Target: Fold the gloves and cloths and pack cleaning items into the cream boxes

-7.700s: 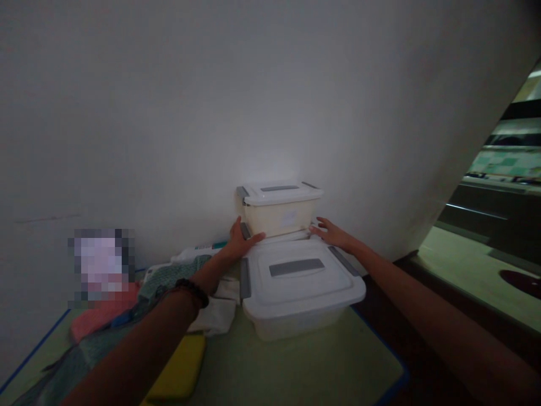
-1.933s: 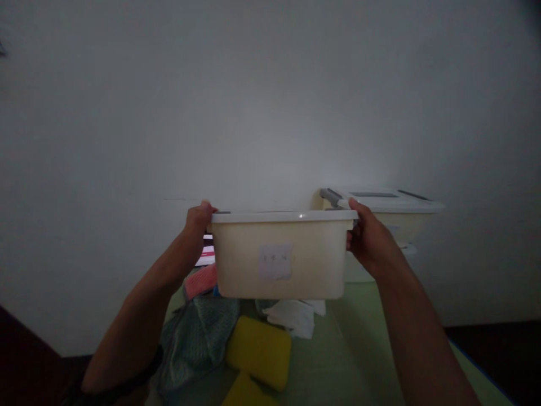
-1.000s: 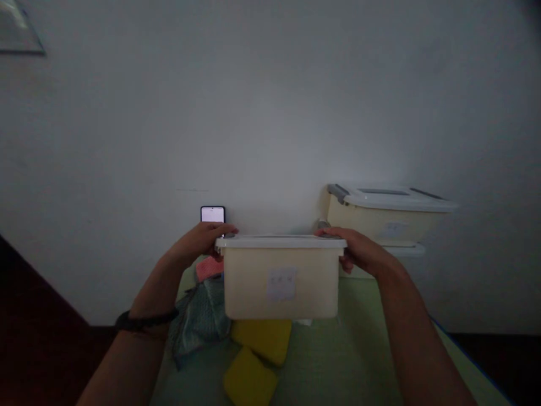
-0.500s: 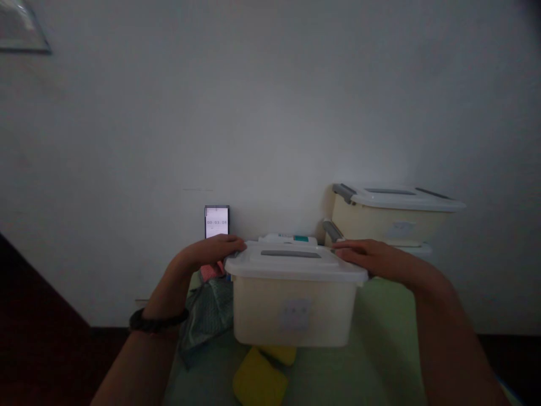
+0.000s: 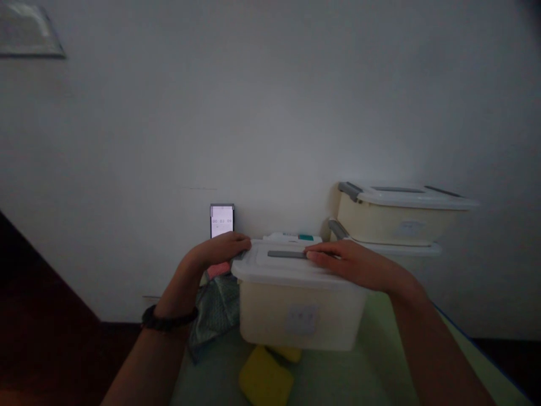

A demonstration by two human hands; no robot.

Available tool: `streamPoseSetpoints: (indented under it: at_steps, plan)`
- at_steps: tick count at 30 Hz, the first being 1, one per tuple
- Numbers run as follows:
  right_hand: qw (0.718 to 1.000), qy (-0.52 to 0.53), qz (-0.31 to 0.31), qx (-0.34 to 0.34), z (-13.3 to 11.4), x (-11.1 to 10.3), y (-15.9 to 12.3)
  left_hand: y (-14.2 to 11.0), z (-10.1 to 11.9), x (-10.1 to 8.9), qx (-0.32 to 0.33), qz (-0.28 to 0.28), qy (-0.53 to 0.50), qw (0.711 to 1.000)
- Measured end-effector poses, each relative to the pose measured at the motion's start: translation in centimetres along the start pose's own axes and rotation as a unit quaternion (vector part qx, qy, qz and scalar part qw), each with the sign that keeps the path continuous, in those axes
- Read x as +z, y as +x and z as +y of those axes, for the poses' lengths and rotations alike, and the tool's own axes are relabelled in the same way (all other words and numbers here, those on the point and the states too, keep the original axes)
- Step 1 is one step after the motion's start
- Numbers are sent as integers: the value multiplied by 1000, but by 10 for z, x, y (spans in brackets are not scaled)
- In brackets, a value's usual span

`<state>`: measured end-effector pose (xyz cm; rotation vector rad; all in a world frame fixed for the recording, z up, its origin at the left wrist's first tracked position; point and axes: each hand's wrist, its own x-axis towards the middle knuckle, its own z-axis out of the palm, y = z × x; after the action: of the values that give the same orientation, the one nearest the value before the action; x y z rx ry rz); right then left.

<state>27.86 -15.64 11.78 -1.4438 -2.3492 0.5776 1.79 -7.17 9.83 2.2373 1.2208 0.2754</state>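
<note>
Front box (image 5: 270, 313): cream plastic, smooth and slightly translucent in look, with a white plastic lid (image 5: 264, 270) of soft sheen, a matt grey plastic inlay (image 5: 284, 254) and a paper label (image 5: 302, 319). Upper stacked box (image 5: 376, 223): like plastic, grey clips (image 5: 350, 190). Green cloth (image 5: 217, 309): textured, matt fabric. Phone (image 5: 222, 220): smooth, lit screen. Yellow piece (image 5: 265, 379): matt, material unclear. Wall (image 5: 274, 113): matt, mostly smooth. Corner panel (image 5: 29, 28): glossy, with pale reflections.
</note>
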Motion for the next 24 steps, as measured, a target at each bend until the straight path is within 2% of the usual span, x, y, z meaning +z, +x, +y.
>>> streamPoseSetpoints:
  at_steps: [13, 24]
  plan:
    - [1000, -5, 6, 6, 4, 0, 1, -3, 6, -2, 0, -6, 63, 998]
    - [1000, -11, 11, 3, 6, 0, 1, -1, 4, -3, -3, -24, 46, 999]
